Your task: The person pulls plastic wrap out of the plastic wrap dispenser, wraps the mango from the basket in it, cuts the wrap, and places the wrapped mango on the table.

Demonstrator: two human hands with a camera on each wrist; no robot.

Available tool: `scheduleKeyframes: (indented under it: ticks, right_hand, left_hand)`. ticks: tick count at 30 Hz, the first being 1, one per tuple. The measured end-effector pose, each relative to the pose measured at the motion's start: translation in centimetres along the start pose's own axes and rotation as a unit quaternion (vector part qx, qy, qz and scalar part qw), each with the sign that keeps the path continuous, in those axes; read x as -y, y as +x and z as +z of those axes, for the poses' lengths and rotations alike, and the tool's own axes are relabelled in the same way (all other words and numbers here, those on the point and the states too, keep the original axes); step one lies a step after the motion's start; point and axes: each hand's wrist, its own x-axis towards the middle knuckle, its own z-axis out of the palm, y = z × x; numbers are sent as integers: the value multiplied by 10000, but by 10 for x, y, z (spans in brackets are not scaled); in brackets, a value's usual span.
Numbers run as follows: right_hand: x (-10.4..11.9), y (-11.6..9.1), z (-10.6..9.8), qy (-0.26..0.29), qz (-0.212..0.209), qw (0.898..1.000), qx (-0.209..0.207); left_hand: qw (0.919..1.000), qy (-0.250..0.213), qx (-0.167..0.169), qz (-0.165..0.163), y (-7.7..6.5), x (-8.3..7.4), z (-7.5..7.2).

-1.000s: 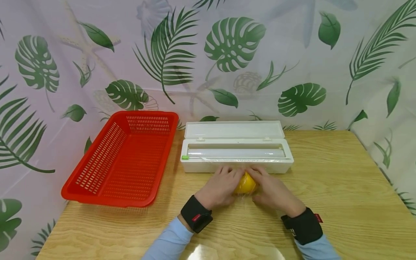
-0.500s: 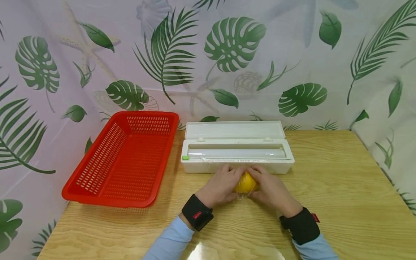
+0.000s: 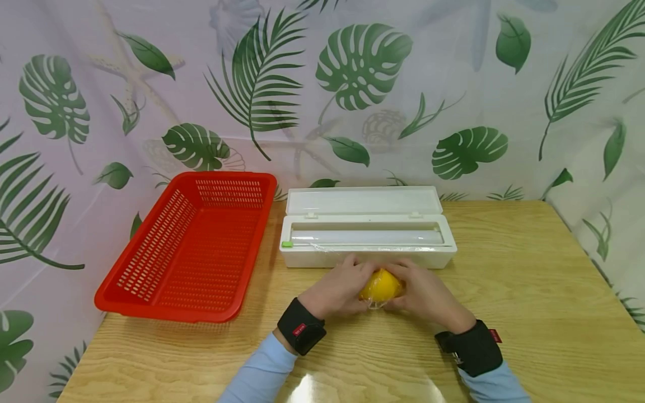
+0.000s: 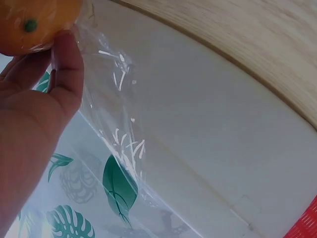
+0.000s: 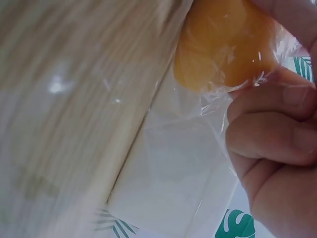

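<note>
An orange (image 3: 381, 286) with a small green stem spot is partly covered in clear cling film (image 4: 119, 74). My left hand (image 3: 339, 288) holds its left side, and my right hand (image 3: 428, 294) curls around the right side, thumbs near the top. In the right wrist view, crinkled film clings to the orange (image 5: 225, 47) beside the bent fingers (image 5: 270, 134). Film stretches from the fruit toward the white cling film dispenser (image 3: 368, 257) just behind both hands. The dispenser's lid (image 3: 363, 200) stands raised, showing the roll (image 3: 365, 237) inside.
A red plastic basket (image 3: 201, 263) with perforated sides stands left of the dispenser on the wooden table (image 3: 514, 280). A green slider (image 3: 287, 244) sits at the dispenser's left front edge. Behind the table hangs a leaf-printed cloth (image 3: 302, 101).
The orange has turned slightly between the hands, with more of it showing now. The film under its front edge is gathered closer. Basket and dispenser stay in place.
</note>
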Motion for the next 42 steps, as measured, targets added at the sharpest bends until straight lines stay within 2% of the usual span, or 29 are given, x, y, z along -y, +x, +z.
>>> scheduleKeyframes:
  ticks: [8,15,26,33,42]
  right_hand:
    - [-4,1,-1,673,378,9970,76]
    - [-5,2,-1,724,467,9963,12]
    - [-6,3,0,928,501,9944,21]
    - [-7,2,0,1135,510,9922,48]
    - [-8,2,1,1374,591,9887,122]
  left_hand:
    - [9993,-296,217,17,-2,0,-4]
    - [9990,-398,200,-97,-3,1,-7]
    - [9998,-112,28,130,-4,3,-9]
    - [9985,-506,-116,191,-4,6,-11]
    - [9968,-798,51,42,-5,10,-8]
